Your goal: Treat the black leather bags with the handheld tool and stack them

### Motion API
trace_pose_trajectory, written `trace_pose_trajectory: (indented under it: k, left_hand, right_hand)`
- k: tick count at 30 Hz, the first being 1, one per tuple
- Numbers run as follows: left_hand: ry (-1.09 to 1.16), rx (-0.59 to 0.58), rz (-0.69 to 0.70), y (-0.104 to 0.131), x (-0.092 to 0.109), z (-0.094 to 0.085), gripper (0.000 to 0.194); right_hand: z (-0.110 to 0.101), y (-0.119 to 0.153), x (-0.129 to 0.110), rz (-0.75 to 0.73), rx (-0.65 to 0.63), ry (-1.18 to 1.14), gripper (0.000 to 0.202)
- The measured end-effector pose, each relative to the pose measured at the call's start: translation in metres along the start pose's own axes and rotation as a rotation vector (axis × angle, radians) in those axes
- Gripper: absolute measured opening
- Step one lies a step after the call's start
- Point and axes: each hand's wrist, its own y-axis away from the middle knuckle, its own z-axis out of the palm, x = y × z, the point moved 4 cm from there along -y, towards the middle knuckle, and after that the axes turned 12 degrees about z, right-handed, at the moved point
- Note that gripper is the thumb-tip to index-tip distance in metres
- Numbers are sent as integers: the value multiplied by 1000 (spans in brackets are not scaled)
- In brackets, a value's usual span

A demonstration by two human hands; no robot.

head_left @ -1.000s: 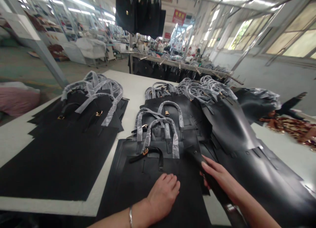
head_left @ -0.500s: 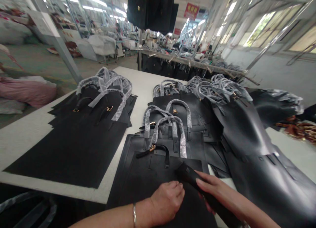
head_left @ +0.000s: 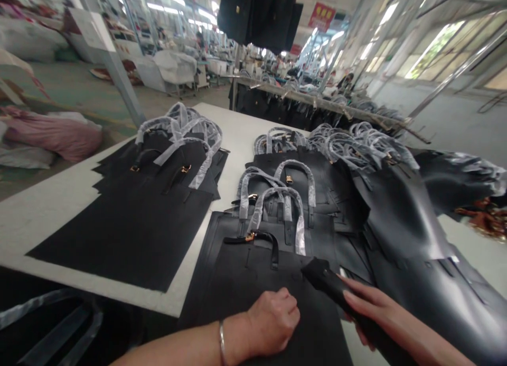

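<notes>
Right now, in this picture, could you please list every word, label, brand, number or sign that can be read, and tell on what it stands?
None can be read with certainty.
Larger red sign at the back: pale characters, too blurred.
Smaller red sign beyond: too small.
White sheet on the metal post: no legible print.
Front black bag: no readable brand.

Holding the left hand (head_left: 273,324) curled over a black panel (head_left: 225,281), lower centre. Gripping a long dark object (head_left: 328,282) in the right hand (head_left: 372,305), lower right. Showing plastic-wrapped handles (head_left: 300,231) mid-frame, a stack of black pieces (head_left: 122,228) at left on a pale table (head_left: 237,122), and a red sign (head_left: 321,17) right of upper centre.
</notes>
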Motion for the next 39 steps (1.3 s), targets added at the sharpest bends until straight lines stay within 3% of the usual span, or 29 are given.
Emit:
trace_pose_trajectory:
  k: [5,9,13,21,28,39]
  left_hand:
    - [-17,61,-12,1,0,-3,12]
    - [-39,97,-4,0,0,-2,13]
    - [-43,125,-12,0,-1,1,13]
    - [-39,154,8,2,1,-2,14]
    - [-61,103,58,1,1,1,14]
    - [-53,78,77,2,3,4,14]
  right_hand:
    - [8,-2,27,126,-119,-3,67]
    - [21,-16,8,-12,-138,-51,70]
    - [18,-17,-11,-119,-21,-84,78]
    - [4,2,9,71,18,48,76]
    - [32,-19,-11,-51,-75,63,78]
    - [43,-17,-30,-67,-41,169,83]
